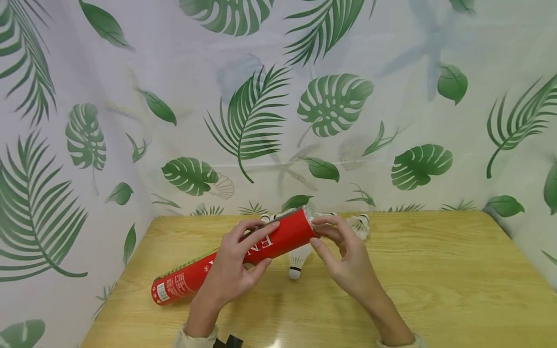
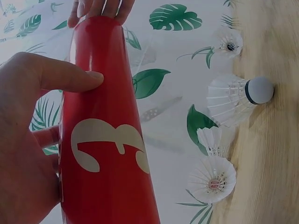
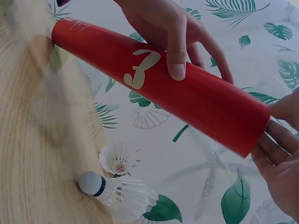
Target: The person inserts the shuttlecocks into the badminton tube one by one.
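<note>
A long red shuttlecock tube (image 1: 287, 234) with white lettering slants up to the right, its lower left end by the wooden table. My left hand (image 1: 237, 258) grips it around the middle, the thumb along its near side. At the raised end my right hand (image 1: 345, 256) has its fingers bent around the mouth and the thumb at the lower rim. Something whitish shows at that mouth; I cannot tell whether the right fingers pinch it. A white shuttlecock (image 1: 296, 263) with a dark band lies beneath the tube, partly hidden by it.
Another shuttlecock (image 1: 360, 225) lies at the back of the table (image 1: 448, 275), right of the tube. Several more, such as a shuttlecock (image 2: 214, 179) in the left wrist view, are grouped behind the tube. A leaf-print cloth (image 1: 339, 106) hangs along the back and sides.
</note>
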Action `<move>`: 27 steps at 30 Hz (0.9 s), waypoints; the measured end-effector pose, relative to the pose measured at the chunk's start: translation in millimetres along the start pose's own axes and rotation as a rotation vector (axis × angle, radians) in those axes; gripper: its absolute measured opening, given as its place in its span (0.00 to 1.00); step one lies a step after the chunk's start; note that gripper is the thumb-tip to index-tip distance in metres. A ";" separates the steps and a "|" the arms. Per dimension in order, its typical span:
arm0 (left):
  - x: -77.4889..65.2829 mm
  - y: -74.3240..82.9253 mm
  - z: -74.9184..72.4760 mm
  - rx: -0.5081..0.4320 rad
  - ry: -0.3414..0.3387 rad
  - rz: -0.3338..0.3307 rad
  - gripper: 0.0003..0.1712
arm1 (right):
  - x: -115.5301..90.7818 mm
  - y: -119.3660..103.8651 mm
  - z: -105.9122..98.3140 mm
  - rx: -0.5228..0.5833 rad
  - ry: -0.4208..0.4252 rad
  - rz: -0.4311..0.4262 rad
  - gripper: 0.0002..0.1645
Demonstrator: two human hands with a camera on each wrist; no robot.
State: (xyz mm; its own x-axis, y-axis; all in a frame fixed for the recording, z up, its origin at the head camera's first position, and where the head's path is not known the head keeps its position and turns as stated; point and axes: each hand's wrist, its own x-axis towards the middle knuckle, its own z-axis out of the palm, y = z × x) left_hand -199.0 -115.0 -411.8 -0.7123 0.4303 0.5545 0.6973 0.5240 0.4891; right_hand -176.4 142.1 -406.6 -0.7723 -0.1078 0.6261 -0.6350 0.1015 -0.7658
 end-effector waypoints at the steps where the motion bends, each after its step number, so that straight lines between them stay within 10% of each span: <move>1: 0.3 -1.1 -1.1 -0.005 0.003 -0.001 0.44 | 1.2 1.9 -1.4 0.017 0.021 -0.011 0.22; 6: 0.7 -9.1 -10.4 0.002 0.038 -0.028 0.44 | 4.8 24.5 -9.1 0.074 0.099 0.007 0.19; 14: -3.7 -28.4 -21.1 0.094 0.085 -0.063 0.43 | -7.8 75.7 5.4 -0.189 -0.082 0.253 0.19; 27: -6.3 -36.1 -21.4 0.195 0.055 -0.147 0.45 | -18.7 98.3 27.6 -0.334 -0.180 0.300 0.17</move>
State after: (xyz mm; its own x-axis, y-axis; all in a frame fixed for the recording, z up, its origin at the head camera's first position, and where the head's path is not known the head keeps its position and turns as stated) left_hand -218.0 -152.3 -418.5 -0.7956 0.3013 0.5257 0.5544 0.7121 0.4308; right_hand -223.9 126.8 -497.7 -0.9255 -0.1918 0.3266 -0.3788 0.4629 -0.8014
